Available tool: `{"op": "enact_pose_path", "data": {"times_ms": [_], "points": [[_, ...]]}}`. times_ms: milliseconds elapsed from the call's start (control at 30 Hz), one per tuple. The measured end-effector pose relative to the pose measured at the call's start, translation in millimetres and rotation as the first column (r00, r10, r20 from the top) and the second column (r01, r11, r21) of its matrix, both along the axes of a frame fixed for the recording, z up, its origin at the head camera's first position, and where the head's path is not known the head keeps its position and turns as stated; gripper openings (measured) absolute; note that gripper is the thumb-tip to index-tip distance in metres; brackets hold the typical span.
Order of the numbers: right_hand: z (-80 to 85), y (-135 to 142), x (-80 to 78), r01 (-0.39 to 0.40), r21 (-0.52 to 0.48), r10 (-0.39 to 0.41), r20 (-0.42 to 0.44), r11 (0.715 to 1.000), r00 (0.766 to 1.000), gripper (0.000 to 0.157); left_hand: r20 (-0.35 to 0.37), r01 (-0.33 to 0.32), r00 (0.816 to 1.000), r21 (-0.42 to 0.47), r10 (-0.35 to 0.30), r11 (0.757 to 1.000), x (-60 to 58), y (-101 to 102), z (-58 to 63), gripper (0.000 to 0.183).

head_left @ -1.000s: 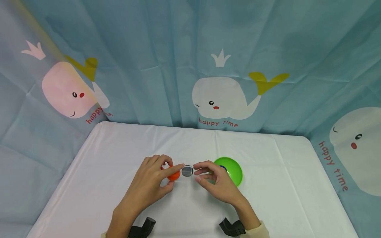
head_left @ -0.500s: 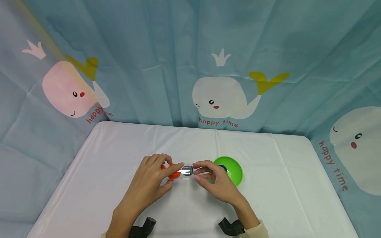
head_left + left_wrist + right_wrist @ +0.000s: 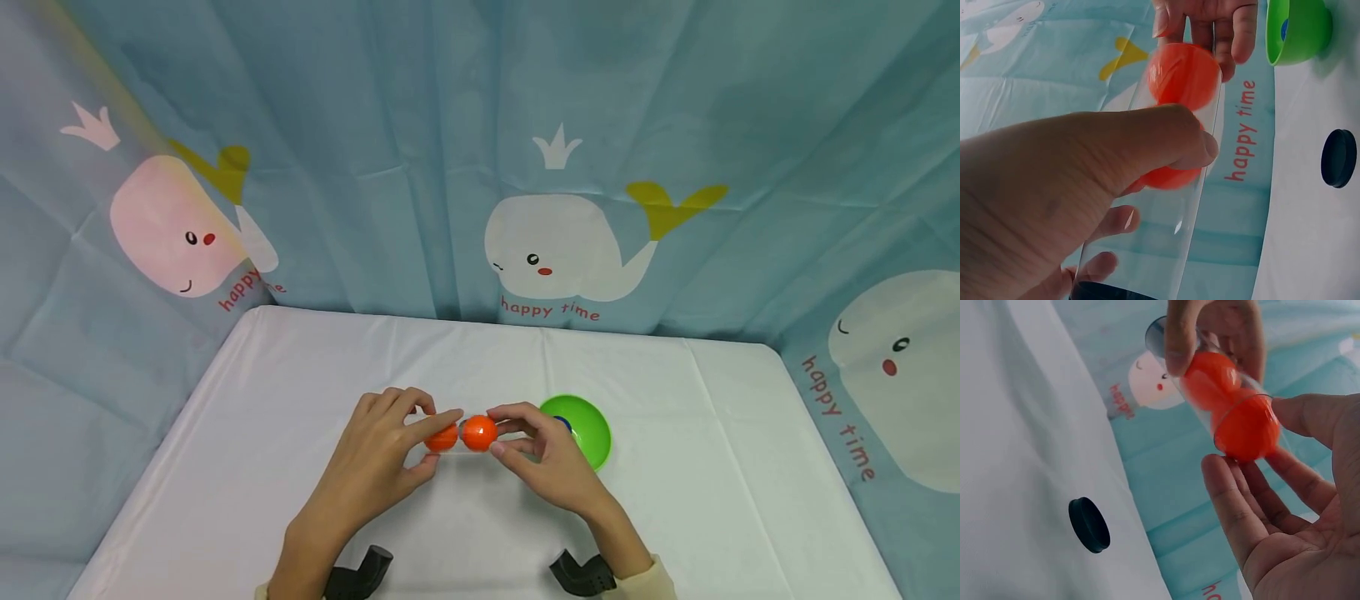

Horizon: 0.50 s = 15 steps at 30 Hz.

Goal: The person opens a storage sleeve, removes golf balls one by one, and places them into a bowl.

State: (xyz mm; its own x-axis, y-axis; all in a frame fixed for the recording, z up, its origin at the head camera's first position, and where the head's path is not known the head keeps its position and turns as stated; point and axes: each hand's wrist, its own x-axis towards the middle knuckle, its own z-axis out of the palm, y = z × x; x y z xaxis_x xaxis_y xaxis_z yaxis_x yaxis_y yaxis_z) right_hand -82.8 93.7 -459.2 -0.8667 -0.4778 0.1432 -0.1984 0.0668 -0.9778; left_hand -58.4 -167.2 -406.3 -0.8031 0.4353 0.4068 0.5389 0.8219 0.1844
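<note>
The left hand [image 3: 386,446] is pinching a clear tube [image 3: 1160,240] crosswise, its thumb lying on one side and its fingers curling round the other. The tube is sitting between the two hands, and its long axis is running from the left fingers toward the right fingertips. Its mouth is facing the right hand [image 3: 543,462], while its dark end [image 3: 1155,335] is pointing away past the left fingers. One orange ball [image 3: 480,433] is bulging out at the mouth, just beside the right fingertips; a second orange ball [image 3: 442,439] is lying behind it, under the left index finger. The right thumb and fingers are standing apart on either side of the mouth, the fingers spreading a little below the first ball; how firmly they are touching it, I cannot tell.

Beyond the right fingers, a green bowl [image 3: 592,437] is resting on the white table [image 3: 675,500], with something blue [image 3: 562,423] in it partly hiding behind the right hand. A dark lid [image 3: 1089,525] is lying on the table, well apart from the fingers.

Behind the hands, a blue curtain [image 3: 390,208] is showing "happy time" in red letters; on the left a fold is swallowing part of the words, and in the right wrist view one print is breaking off after "ha". The left fingers are covering much of the second ball, and the head view's bottom edge is cutting off the forearms.
</note>
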Motion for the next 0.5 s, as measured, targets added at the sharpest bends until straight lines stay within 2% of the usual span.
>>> {"op": "enact_pose_path", "data": {"times_ms": [267, 500], "points": [[-2.2, -1.2, -0.9, -0.008, -0.065, 0.007, -0.012, 0.998, 1.000, 0.035, 0.029, 0.017, 0.999, 0.025, -0.018, 1.000, -1.9, -0.3, -2.4, 0.057], [-0.6, 0.9, -1.1, 0.019, -0.064, -0.021, -0.021, 0.998, 1.000, 0.034, 0.032, 0.025, 0.999, 0.032, -0.026, 0.999, -2.9, -1.0, -3.3, 0.057]]}}
